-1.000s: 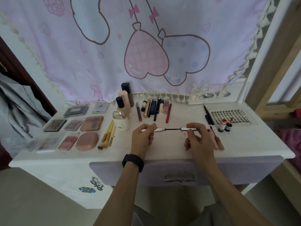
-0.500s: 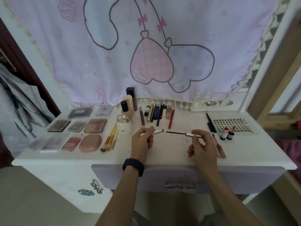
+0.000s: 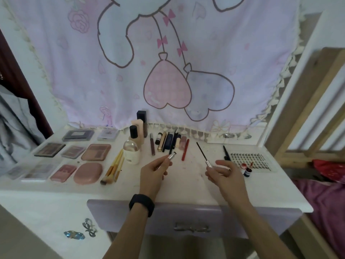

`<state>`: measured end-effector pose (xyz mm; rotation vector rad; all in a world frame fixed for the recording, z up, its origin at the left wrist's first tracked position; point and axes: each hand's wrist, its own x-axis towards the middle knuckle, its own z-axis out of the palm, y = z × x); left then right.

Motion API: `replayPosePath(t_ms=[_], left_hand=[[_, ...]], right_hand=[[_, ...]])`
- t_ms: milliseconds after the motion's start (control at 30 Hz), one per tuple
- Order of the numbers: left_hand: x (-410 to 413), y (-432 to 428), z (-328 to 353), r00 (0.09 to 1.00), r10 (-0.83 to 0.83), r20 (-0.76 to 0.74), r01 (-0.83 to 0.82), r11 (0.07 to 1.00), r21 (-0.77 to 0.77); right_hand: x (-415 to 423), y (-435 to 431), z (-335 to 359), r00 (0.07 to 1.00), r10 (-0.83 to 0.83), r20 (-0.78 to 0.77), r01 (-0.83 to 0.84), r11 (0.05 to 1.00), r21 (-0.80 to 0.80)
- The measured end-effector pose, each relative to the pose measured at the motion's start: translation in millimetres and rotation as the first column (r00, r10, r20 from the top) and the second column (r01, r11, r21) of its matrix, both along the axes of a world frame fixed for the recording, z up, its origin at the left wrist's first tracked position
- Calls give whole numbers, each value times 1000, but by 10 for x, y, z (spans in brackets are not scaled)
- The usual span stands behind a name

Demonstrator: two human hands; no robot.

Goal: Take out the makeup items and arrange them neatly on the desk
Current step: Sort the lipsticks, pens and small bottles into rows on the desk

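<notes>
My left hand [image 3: 154, 171] grips a silver mascara tube [image 3: 171, 156] above the white desk [image 3: 184, 186], its open mouth pointing up and right. My right hand [image 3: 225, 173] pinches the silver cap of the mascara wand [image 3: 202, 153], whose thin black brush points up and left, apart from the tube. Behind the hands lies a row of pens, pencils and lipsticks [image 3: 169, 142]. Eyeshadow palettes [image 3: 73, 151], a pink compact [image 3: 87, 172] and yellow-handled brushes [image 3: 113, 168] lie in rows on the left.
Bottles [image 3: 137, 131] and a clear-capped jar [image 3: 131, 151] stand at the back centre. A lash tray [image 3: 249, 161], black eyeliner [image 3: 226, 153] and two small red-and-black bottles [image 3: 246, 170] sit at the right. A lilac drawer [image 3: 186, 219] is shut below. A curtain hangs behind; a bed lies right.
The wand has come fully out of the tube. My hands moved apart, and the wand swung from level to pointing up and away. The tube's mouth tilted upward.
</notes>
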<state>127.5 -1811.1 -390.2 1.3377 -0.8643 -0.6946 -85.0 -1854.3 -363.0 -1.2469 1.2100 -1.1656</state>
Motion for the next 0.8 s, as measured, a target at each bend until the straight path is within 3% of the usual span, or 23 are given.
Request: replayPosePath(t_ms=[67,100,167,233,333,567,800], left_hand=[[-3,5,2,1000,-2,22,2,1000,0],[-6,6,5,1000,-7,24,7,1000,1],[-11,9,11,1000,-16,19,16,1000,2],[-18,16,17,1000,-22,18,22,1000,-4],[-32,26,41,1000,-28,-1,28,999,-23],[-37,40,69,998,-59,8,59,998,-20],[-40,46,37,996,-82,36,83,997,-13]], right_hand=[[-102,-115,124,943,6,-332,-41,994,-98],[-137,-176,190,870,-17,-493,-68,986,-154],[-174,-302,292,633,-115,-765,-107,966,-234],[-168,-416,380,415,-210,-885,-86,960,-267],[-85,-556,463,256,-220,-941,-72,967,-245],[221,-716,430,165,-110,-980,-128,983,-131],[316,-804,206,23,-161,-987,-203,966,-162]])
